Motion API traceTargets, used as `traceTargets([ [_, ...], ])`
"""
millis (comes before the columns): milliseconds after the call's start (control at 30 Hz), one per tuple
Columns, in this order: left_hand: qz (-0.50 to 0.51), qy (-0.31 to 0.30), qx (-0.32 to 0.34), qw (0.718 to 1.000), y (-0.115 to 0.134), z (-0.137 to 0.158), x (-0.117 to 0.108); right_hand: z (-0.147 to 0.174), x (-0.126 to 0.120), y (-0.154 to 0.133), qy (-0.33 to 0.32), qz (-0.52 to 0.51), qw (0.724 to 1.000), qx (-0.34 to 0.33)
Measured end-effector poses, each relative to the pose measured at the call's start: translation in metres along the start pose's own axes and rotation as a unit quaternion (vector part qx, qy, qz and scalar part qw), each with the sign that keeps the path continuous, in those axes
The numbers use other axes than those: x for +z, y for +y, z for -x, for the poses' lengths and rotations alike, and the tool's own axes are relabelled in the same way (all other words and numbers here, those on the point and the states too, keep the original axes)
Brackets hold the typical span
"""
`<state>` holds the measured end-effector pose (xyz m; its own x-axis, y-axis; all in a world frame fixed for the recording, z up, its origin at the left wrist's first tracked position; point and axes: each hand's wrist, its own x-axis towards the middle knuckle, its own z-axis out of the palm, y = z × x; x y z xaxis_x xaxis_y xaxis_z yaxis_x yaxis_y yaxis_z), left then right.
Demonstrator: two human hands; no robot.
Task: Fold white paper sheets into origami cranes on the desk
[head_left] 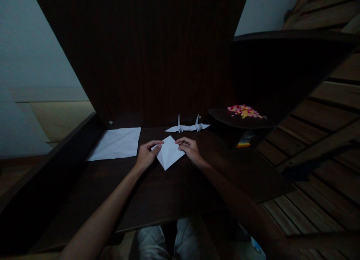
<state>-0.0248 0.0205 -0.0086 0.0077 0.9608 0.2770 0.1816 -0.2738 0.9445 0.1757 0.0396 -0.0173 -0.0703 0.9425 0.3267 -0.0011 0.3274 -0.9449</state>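
A white folded paper (pixel 169 153), diamond-shaped with crease lines across it, is held between my two hands above the dark desk. My left hand (pixel 147 153) pinches its left corner between thumb and fingers. At the opposite corner, my right hand (pixel 190 149) grips the edge with thumb and fingers closed. Just behind the paper stand two white origami cranes (pixel 180 128), side by side with their wings touching or overlapping. Off to the left lies a flat, creased white sheet (pixel 115 143).
A tall dark panel (pixel 157 57) rises behind the desk (pixel 168 200), and a low side wall (pixel 56 170) bounds it on the left. On the right, a rounded shelf (pixel 222 115) bears a heap of small pink, red and yellow pieces (pixel 244 111). Wooden slats (pixel 332 98) stand farther right.
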Motion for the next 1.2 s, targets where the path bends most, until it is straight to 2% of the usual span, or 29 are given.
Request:
traceTargets([
  [200,0.006,-0.025,-0.007,1.000,-0.007,-0.003,-0.003,-0.003,0.001,0.009,0.000,0.028,1.000,0.009],
  [333,-0.052,-0.059,0.050,0.996,-0.012,-0.006,-0.005,-0.004,-0.001,0.015,0.000,0.108,0.994,-0.026],
  [467,-0.131,-0.106,0.079,0.983,-0.017,-0.007,-0.008,-0.003,-0.004,0.019,-0.027,0.230,0.969,-0.087],
  [633,-0.237,-0.160,0.089,0.954,-0.021,-0.004,-0.011,0.000,-0.005,0.024,-0.115,0.330,0.924,-0.158],
  [800,-0.319,-0.198,0.168,0.911,-0.017,-0.003,-0.016,0.001,-0.008,0.026,-0.167,0.367,0.891,-0.207],
  [900,-0.365,-0.230,0.193,0.881,-0.011,-0.004,-0.021,-0.001,-0.015,0.023,-0.195,0.363,0.888,-0.203],
  [967,-0.379,-0.249,0.185,0.872,-0.007,-0.005,-0.024,-0.002,-0.020,0.018,-0.231,0.373,0.881,-0.177],
  [1100,-0.388,-0.280,0.146,0.866,-0.004,-0.007,-0.028,-0.003,-0.026,0.007,-0.311,0.409,0.850,-0.119],
  [1200,-0.389,-0.284,0.126,0.867,-0.004,-0.008,-0.029,-0.003,-0.027,0.002,-0.327,0.418,0.841,-0.108],
])
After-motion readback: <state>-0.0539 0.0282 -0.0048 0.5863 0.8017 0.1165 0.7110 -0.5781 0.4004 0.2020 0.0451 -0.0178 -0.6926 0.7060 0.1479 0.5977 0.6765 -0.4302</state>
